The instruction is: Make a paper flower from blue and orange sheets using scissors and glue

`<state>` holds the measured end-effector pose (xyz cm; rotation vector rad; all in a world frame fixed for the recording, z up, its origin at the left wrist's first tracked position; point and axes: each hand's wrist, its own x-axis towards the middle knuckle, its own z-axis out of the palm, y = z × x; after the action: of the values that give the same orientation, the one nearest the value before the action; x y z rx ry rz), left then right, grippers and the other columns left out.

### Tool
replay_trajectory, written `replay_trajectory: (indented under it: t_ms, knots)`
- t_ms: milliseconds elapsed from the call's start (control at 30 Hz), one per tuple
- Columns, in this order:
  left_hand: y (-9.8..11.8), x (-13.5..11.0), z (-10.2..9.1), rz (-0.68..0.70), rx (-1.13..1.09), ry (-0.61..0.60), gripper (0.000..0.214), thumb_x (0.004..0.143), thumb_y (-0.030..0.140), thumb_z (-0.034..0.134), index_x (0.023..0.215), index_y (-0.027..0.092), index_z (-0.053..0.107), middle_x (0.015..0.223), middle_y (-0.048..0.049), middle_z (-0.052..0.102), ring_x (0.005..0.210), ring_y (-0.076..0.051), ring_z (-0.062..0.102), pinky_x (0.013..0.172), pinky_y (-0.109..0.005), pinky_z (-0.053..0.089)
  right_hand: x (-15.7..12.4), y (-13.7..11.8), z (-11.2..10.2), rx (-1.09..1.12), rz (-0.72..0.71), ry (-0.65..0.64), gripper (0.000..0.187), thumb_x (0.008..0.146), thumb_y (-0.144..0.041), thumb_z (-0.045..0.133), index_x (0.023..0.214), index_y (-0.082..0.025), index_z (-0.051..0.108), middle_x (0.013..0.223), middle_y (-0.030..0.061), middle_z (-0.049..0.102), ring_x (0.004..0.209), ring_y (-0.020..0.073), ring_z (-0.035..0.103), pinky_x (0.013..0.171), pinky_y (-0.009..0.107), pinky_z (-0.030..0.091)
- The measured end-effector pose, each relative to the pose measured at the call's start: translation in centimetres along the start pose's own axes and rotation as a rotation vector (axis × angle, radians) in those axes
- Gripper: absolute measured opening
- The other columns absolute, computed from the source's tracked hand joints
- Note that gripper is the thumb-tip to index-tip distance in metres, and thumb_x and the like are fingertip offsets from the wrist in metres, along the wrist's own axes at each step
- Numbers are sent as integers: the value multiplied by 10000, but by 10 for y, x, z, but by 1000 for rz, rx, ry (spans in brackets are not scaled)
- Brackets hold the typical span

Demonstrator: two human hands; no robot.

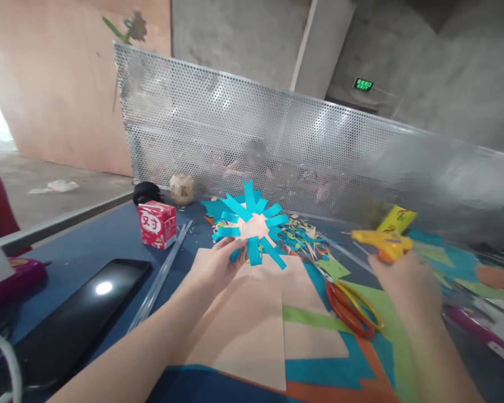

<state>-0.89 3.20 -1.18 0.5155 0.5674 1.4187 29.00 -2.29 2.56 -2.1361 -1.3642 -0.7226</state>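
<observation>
My left hand [222, 260] is closed on the lower left edge of a paper flower [250, 226], which has a pale round middle and blue strips sticking out all round. The flower is held up above pale sheets of paper [243, 319]. On the right, my right hand [411, 280] grips a yellow hot glue gun [382, 242], its nozzle pointing left toward the flower but well apart from it. Between the hands lie scissors [353, 308] with red and yellow handles, on green, blue and orange paper.
A black phone [84, 313], clear glue sticks [163, 268] and a red box [157, 225] stand or lie on the left. Paper scraps [304, 238] are heaped behind the flower. A perforated metal screen [218, 112] borders the table's back. A purple power strip [479, 333] is at right.
</observation>
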Motion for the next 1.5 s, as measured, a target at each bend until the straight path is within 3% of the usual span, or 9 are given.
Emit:
replay_trajectory:
  t_ms: [67, 133, 300, 467, 633, 800, 1000, 1133, 1500]
  knots:
    - [1, 0, 1, 8, -18, 30, 140, 693, -17, 559, 653, 117, 554, 677, -32, 621, 598, -81, 612, 580, -152, 527, -4, -23, -18, -21, 17, 143, 440, 772, -476, 402, 944, -95, 537, 838, 235, 565, 750, 367, 588, 483, 402, 441]
    - [2, 0, 1, 21, -34, 69, 139, 683, -17, 569, 674, 121, 557, 690, -31, 626, 595, -81, 611, 572, -155, 527, -8, -47, -29, 36, -52, 274, 401, 750, -466, 461, 980, -138, 493, 852, 169, 569, 739, 326, 587, 471, 360, 434]
    - [2, 3, -3, 34, 4, 50, 114, 673, 11, 589, 695, 121, 568, 720, -44, 636, 630, -96, 618, 591, -166, 519, -22, -75, -20, 45, -332, 400, 343, 784, -438, 455, 952, -139, 467, 664, 87, 540, 619, 258, 588, 506, 331, 454]
    - [-2, 0, -3, 13, 74, 54, 107, 663, 29, 619, 654, 121, 565, 606, -8, 593, 533, -74, 577, 526, -161, 496, -35, -64, 2, 70, -514, 416, 251, 762, -382, 516, 905, -183, 464, 698, 101, 560, 659, 256, 608, 597, 348, 505]
    - [-7, -2, 1, -48, 140, -19, 103, 654, 39, 643, 689, 120, 590, 579, 1, 578, 486, -74, 543, 524, -197, 490, -43, -57, 3, 27, -434, 339, 320, 754, -419, 521, 974, -195, 464, 787, 140, 578, 737, 314, 624, 615, 381, 517]
    - [-8, -2, 2, -30, 146, -22, 105, 675, 24, 615, 647, 114, 570, 545, 13, 551, 467, -63, 528, 518, -196, 483, -47, -57, -1, 27, -482, 263, 362, 798, -367, 473, 1106, -185, 415, 944, 165, 560, 933, 366, 581, 728, 416, 497]
    - [-5, -3, 2, -10, 173, -57, 88, 672, 42, 619, 701, 100, 561, 638, -4, 596, 524, -61, 561, 545, -188, 485, -42, -55, 6, 112, -593, 443, 387, 749, -331, 553, 1103, -215, 450, 827, 101, 572, 800, 341, 606, 583, 373, 479]
    - [-6, -3, 0, 7, 194, -58, 114, 670, 47, 620, 705, 108, 530, 616, 5, 584, 516, -58, 554, 535, -184, 474, -40, -57, 6, 93, -650, 459, 347, 760, -307, 536, 1078, -190, 459, 772, 99, 558, 701, 309, 602, 529, 355, 445]
    - [-6, -2, -1, 2, 191, -42, 118, 683, 47, 619, 729, 113, 534, 608, 14, 579, 508, -47, 539, 539, -169, 478, -39, -59, 3, 12, -699, 475, 277, 799, -284, 510, 1039, -169, 435, 809, 119, 583, 708, 284, 604, 528, 328, 425]
